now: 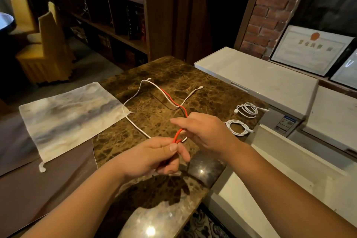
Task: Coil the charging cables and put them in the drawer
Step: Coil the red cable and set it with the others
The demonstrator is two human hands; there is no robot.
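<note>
1. Cables first, against the biggest surface: the marble bench [202, 87] carries them all, and no drawer is visible from here.
2. Cloth [73, 118], pale and stained, overhangs the bench's left edge, with a white strand crossing its right corner.
3. Loose white cable [125, 111] sprawls over the middle of the bench, running from a small curl near the far edge down toward the near edge; another white strand with a plug end [201, 87] crosses it and the red one.
4. Two coiled white cables lie by the right edge, the farther coil [248, 110] and the nearer coil [238, 127] just beside each other, apparently finished.
5. Right hand [206, 131] is curled around the red cable [180, 131] and lifts it off the bench, forefinger pointing left.
6. Left hand [152, 157] pinches the red cable's near end between thumb and fingers, where a small loop seems to be starting; the hands are close but not touching.
7. Risks, as I judge them: the red cable crosses the white strands mid-bench, so drawing it in could drag or snag them. A loose pinch would let the first small loop spring open. Pulled strands could also sweep toward the finished coils and nudge them off the right edge.
</note>
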